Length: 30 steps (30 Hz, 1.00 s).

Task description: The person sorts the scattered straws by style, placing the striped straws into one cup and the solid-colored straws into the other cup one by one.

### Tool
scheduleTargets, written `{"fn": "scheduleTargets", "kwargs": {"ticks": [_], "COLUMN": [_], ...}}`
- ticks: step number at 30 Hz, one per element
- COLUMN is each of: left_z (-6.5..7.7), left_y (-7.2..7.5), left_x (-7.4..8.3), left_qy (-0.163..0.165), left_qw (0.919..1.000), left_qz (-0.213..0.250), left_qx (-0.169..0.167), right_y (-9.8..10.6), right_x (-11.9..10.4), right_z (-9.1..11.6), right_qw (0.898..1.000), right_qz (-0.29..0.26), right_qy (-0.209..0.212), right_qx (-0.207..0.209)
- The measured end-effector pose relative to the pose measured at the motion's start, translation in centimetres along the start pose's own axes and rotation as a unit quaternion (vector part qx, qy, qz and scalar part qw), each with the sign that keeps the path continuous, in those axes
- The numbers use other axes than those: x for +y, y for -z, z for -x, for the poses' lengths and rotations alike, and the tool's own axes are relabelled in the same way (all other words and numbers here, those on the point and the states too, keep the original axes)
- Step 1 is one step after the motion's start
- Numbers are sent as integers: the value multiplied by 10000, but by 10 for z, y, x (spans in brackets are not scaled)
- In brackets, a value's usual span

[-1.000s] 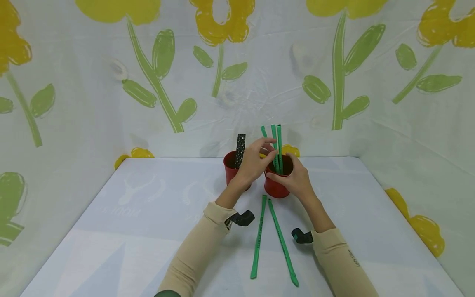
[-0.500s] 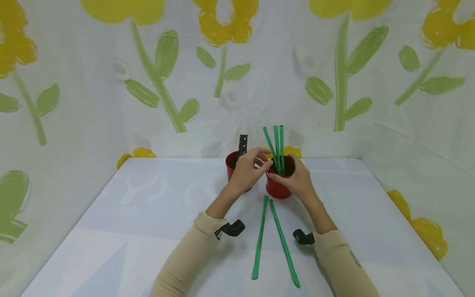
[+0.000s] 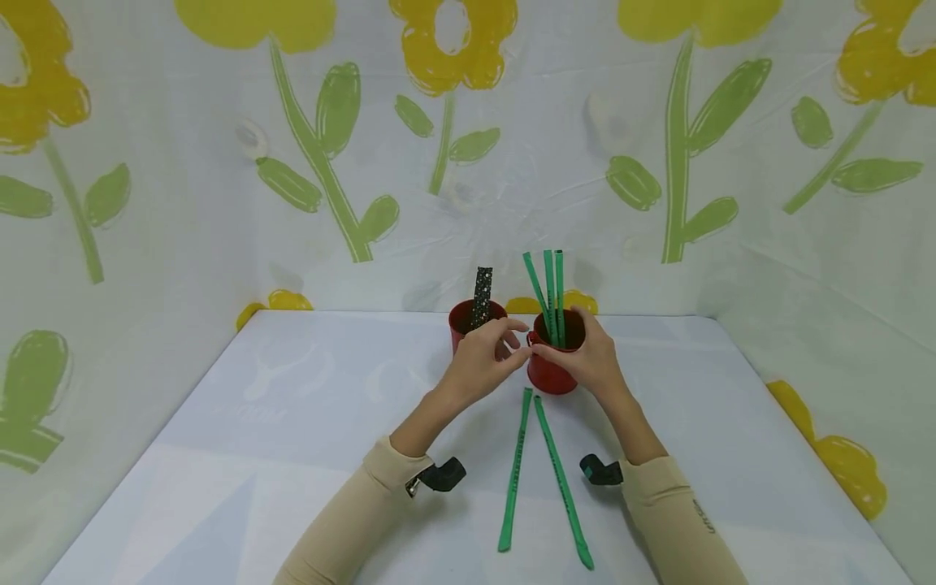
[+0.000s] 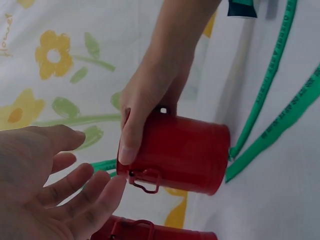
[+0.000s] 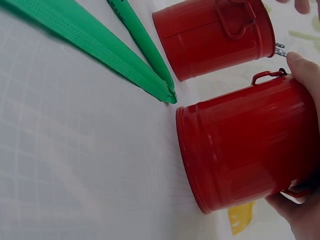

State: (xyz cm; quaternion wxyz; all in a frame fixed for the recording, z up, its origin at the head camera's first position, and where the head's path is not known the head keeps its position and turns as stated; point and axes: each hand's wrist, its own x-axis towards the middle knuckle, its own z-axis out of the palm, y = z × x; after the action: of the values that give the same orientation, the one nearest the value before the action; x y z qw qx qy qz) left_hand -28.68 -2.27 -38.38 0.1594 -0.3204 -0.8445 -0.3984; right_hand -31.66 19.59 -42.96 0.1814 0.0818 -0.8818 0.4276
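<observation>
My right hand (image 3: 595, 361) grips the rim of a small red metal bucket (image 3: 552, 376), which has side loops and stands upright on the table. Three slim green strips with printed lettering (image 3: 560, 284) lean inside it and stick out above the rim. In the left wrist view, my left hand (image 4: 60, 195) holds nothing; its fingers are spread and loosely bent beside that bucket's rim. Two more green strips (image 3: 515, 479) lie on the table in front, their far ends near the bucket's base. The contents deep in the bucket are hidden.
A second red bucket (image 3: 459, 325) stands to the left, partly behind my left hand, with a black, white-speckled strip (image 3: 482, 296) upright in it. The white table (image 3: 256, 422) ends at a flower-printed cloth wall (image 3: 512, 195) behind both buckets.
My left hand has drawn back from the green strips, moving left and down to the near side of the second bucket. My right hand keeps its grip on the bucket.
</observation>
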Motion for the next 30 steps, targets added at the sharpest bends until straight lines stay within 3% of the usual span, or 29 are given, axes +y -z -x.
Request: {"fn": "scheduleTargets", "kwargs": {"ticks": [9,16,23,30], "left_z": [21,29,33,41], "left_y": [-1,-7,-12,-22], "left_x": [2,1,0,-4], "left_qy": [79,233,713,938], "left_qw": [9996,9981,9912,9807], "left_qz": [-250,-511,-739,-868], "left_qx": [-142,-254,-836,-1479], "right_y": [0,-2,0,-1], "right_x": [0,0,-1,0], "right_z": [-1,0,0,-1], "right_qw": [10000,10000,10000,10000], "right_qz": [-16,-30,-35,-60], "right_qy": [57,36,76,-25], "right_qx": [25,-4,0,-28]}}
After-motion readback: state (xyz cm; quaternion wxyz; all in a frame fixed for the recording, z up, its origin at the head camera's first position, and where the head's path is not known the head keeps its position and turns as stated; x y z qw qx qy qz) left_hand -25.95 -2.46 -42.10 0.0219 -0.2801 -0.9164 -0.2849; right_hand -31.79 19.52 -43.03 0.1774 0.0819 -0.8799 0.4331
